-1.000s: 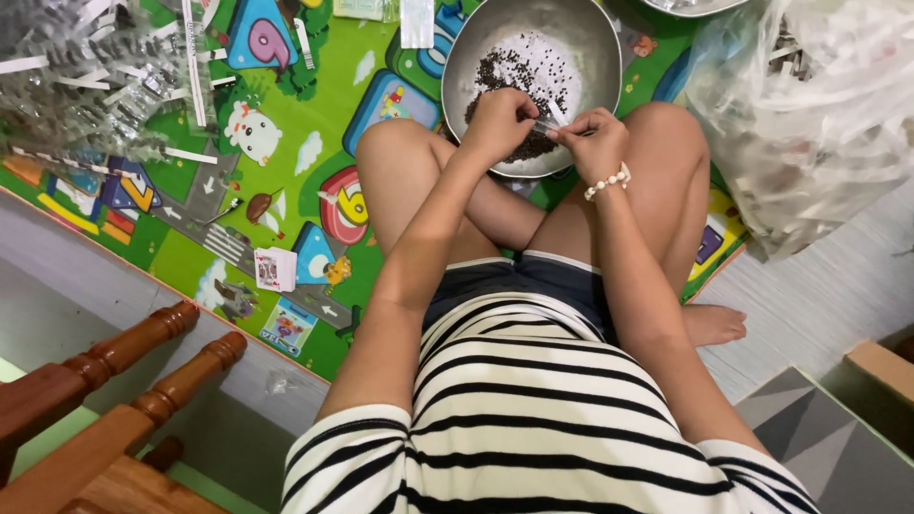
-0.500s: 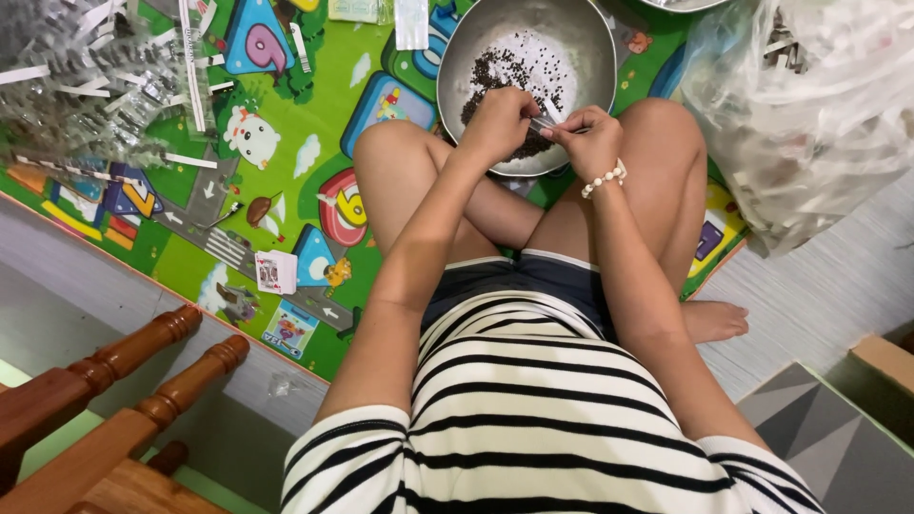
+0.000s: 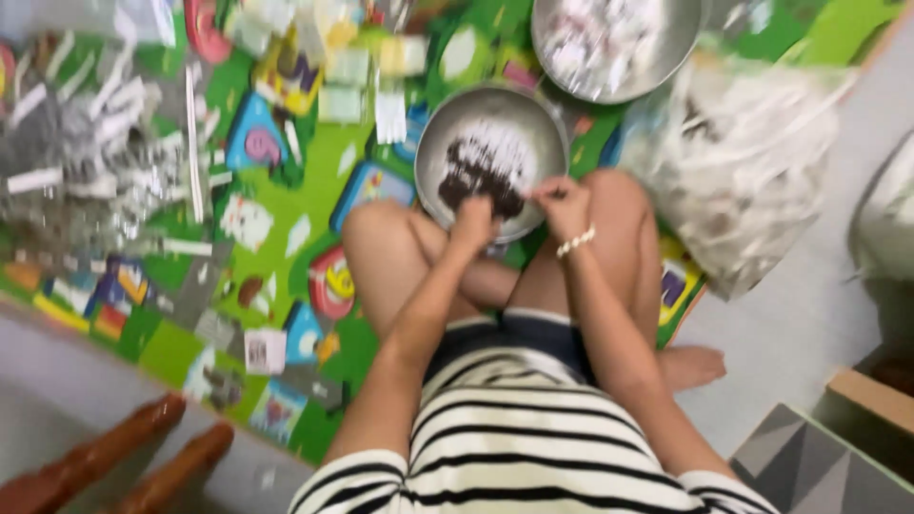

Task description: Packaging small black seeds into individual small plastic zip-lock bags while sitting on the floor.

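Observation:
I sit cross-legged on a colourful play mat [image 3: 286,209]. A round metal bowl [image 3: 433,143] stands in front of my knees, with small dark bits and white bits inside. My left hand [image 3: 473,221] is at the bowl's near rim, fingers closed; the blur hides what they pinch. My right hand [image 3: 564,202], with a white bead bracelet on the wrist, is held beside it at the rim, fingers pinched together on something small that I cannot make out. The whole picture is blurred.
A second metal bowl [image 3: 666,57] with white pieces stands farther back right. A clear plastic bag [image 3: 752,162] of white strips lies at the right. A heap of silvery strips [image 3: 86,162] covers the mat's left. Wooden chair legs [image 3: 114,466] lie at bottom left; a cardboard box [image 3: 871,400] sits at bottom right.
The view has tilted upward, so the bowl and my hands sit lower in the picture and a second bowl shows. My hands stay together at the bowl's near rim.

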